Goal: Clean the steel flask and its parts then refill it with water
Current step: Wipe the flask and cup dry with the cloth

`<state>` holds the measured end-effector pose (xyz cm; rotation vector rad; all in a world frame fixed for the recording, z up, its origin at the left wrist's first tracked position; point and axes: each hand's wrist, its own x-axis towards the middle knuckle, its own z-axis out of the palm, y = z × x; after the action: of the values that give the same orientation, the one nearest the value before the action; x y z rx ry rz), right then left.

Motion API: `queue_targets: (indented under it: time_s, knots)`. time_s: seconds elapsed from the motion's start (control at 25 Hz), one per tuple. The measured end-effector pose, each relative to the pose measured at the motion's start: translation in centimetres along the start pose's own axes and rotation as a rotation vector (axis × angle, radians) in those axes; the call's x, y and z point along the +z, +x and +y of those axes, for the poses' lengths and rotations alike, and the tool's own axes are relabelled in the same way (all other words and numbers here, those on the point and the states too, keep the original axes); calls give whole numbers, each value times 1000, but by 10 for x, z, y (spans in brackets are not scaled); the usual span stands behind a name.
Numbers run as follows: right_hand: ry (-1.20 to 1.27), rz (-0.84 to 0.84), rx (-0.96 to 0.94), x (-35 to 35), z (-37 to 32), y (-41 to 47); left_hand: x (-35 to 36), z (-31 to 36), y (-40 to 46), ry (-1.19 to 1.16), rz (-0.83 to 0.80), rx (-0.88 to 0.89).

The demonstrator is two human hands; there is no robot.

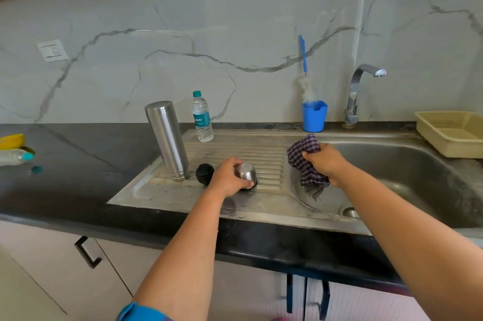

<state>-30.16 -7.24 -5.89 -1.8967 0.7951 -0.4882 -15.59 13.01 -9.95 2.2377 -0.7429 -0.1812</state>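
The steel flask (pixel 167 139) stands mouth-down on the left of the ribbed steel drainboard (pixel 266 156). Its black stopper (pixel 204 173) lies just right of the flask's base. My left hand (pixel 226 177) grips the steel cup lid (pixel 245 175), which rests upside down on the drainboard beside the stopper. My right hand (pixel 325 162) holds a bunched checked cloth (pixel 305 161) over the left edge of the sink basin (pixel 407 171). A plastic water bottle (pixel 202 118) with a teal cap stands at the back of the drainboard.
A blue cup (pixel 315 116) holding a bottle brush (pixel 304 77) stands by the wall, left of the tap (pixel 358 93). A beige plastic basket (pixel 452 132) sits at far right. A yellow thing and a lying bottle (pixel 15 156) are on the black counter at far left.
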Motion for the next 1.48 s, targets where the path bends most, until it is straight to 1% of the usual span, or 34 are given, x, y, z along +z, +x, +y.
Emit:
queue_targets:
  time_s: [0.08, 0.16, 0.2, 0.28, 0.32, 0.36, 0.4, 0.44, 0.48, 0.52, 0.56, 0.6, 0.68, 0.76, 0.8, 0.84, 0.92, 1.04, 1.16, 1.24, 1.28, 1.36, 1.4, 1.44, 1.48]
  knots:
    - [-31, 2, 9, 2, 2, 0, -2, 3, 0, 59, -39, -10]
    - [-141, 0, -27, 2, 2, -2, -3, 9, -2, 155, -75, -10]
    - [-214, 12, -59, 1, 3, -3, -3, 13, -4, 174, -52, -6]
    - [-311, 31, -103, -6, -2, -5, -1, 30, -11, 126, 90, 42]
    - [-340, 41, -96, -11, -4, -9, 2, 41, -14, 51, 148, 66]
    - [-352, 52, -64, -18, -7, -12, 7, 53, -16, -52, 167, 74]
    - [-284, 45, -5, -26, -8, -14, 13, 65, -18, -170, 147, 65]
    - [-127, 10, 66, -37, -9, -18, 19, 78, -22, -272, 107, 51]
    - [52, -30, 130, -49, -11, -25, 25, 91, -29, -334, 71, 43]
    - [163, -57, 169, -61, -13, -33, 31, 102, -35, -357, 46, 51]
    - [150, -56, 172, -74, -14, -42, 37, 113, -42, -359, 23, 64]
    - [43, -44, 165, -88, -14, -48, 44, 123, -49, -356, 3, 80]
    - [-277, -78, 127, -113, -14, -65, 58, 144, -60, -370, -38, 139]
    - [-587, -82, 48, -132, -16, -80, 68, 167, -71, -395, -104, 232]
    - [-682, -67, 24, -141, -16, -85, 74, 177, -74, -391, -146, 283]
    - [-715, -42, 12, -149, -17, -91, 78, 187, -78, -381, -193, 322]
    - [-625, -60, 29, -166, -14, -98, 86, 199, -84, -380, -288, 353]
    - [-433, -49, 40, -180, -6, -106, 92, 208, -91, -378, -364, 374]
    - [-378, -23, -1, -194, -3, -109, 93, 210, -90, -451, -467, 340]
    - [-341, -80, 35, -204, -2, -108, 96, 212, -89, -473, -525, 337]
    - [-419, -131, 48, -208, 0, -105, 100, 214, -86, -452, -500, 360]
    - [-583, -190, 65, -210, 9, -96, 112, 217, -76, -350, -349, 438]
    - [-572, -219, 71, -212, 14, -91, 118, 220, -70, -311, -261, 473]
    - [-490, -253, 90, -216, 22, -83, 123, 222, -62, -281, -193, 498]
    - [-362, -264, 121, -222, 29, -75, 130, 226, -54, -237, -157, 510]
